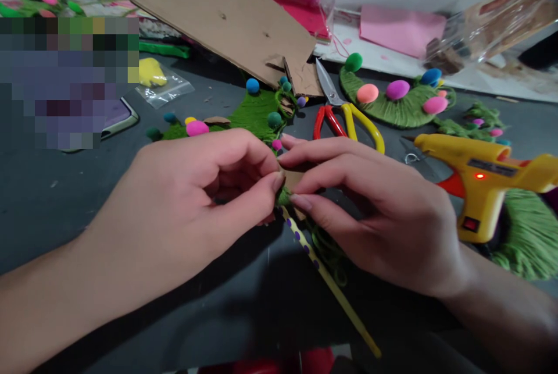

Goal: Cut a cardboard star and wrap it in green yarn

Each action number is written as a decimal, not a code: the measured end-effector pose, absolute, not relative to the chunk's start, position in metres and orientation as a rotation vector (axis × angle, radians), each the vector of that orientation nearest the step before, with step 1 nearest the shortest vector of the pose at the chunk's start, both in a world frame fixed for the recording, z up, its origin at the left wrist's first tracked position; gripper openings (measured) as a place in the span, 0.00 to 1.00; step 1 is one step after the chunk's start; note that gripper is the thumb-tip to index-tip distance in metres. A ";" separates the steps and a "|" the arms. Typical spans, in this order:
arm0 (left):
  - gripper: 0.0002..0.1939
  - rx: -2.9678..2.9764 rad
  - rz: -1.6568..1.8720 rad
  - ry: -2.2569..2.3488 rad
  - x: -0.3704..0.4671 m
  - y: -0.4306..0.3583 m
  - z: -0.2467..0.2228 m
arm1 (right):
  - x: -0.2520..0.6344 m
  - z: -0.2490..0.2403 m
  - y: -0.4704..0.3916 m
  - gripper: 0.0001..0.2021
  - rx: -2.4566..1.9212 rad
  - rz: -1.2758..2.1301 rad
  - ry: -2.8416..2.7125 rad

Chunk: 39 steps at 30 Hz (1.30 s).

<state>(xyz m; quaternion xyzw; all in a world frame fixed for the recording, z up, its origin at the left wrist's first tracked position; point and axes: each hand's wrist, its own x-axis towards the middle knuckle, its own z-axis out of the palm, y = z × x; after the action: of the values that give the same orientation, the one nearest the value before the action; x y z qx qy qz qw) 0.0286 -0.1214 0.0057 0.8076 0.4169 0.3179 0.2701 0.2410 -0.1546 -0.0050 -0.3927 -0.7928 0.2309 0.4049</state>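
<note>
In the middle of the view, my left hand (192, 188) pinches a small cardboard piece wrapped in green yarn (284, 195) between thumb and index finger. My right hand (375, 211) grips the same piece from the other side with its fingertips. Much of the piece is hidden by the fingers. Just below it lies a thin yellow stick with purple dots (326, 278), slanting down to the right. Loose green yarn (333, 257) trails beside the stick, under my right hand. Behind my fingers is a green yarn-wrapped shape (253, 112) with coloured pompoms.
Scissors with red and yellow handles (333, 98) lie beyond my right hand. A yellow glue gun (488, 170), its red light lit, is at the right. A pompom-covered green crescent (392, 103), a large cardboard sheet (231, 13) and pink paper (401, 31) lie behind.
</note>
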 end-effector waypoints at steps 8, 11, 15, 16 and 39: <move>0.06 2.140 0.844 1.117 0.028 -0.121 0.004 | 0.245 -0.003 -0.154 0.08 -1.001 0.590 -2.094; 0.07 2.149 0.842 1.112 0.029 -0.121 0.004 | 0.245 -0.003 -0.154 0.09 -1.009 0.593 -2.117; 0.06 2.134 0.862 1.104 0.031 -0.121 0.005 | 0.244 -0.002 -0.154 0.09 -1.003 0.581 -2.119; 0.06 2.135 0.860 1.100 0.031 -0.121 0.005 | 0.244 -0.002 -0.154 0.09 -1.008 0.574 -2.122; 0.08 1.926 0.894 1.209 0.033 -0.123 -0.001 | 0.237 -0.003 -0.156 0.09 -1.064 0.476 -2.041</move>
<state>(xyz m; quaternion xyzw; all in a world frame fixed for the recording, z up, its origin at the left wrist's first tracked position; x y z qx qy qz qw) 0.0326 -0.1233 -0.0009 0.7407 0.4649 0.3439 0.3419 0.2372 -0.1565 -0.0033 -0.4176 -0.8013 0.1871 0.3855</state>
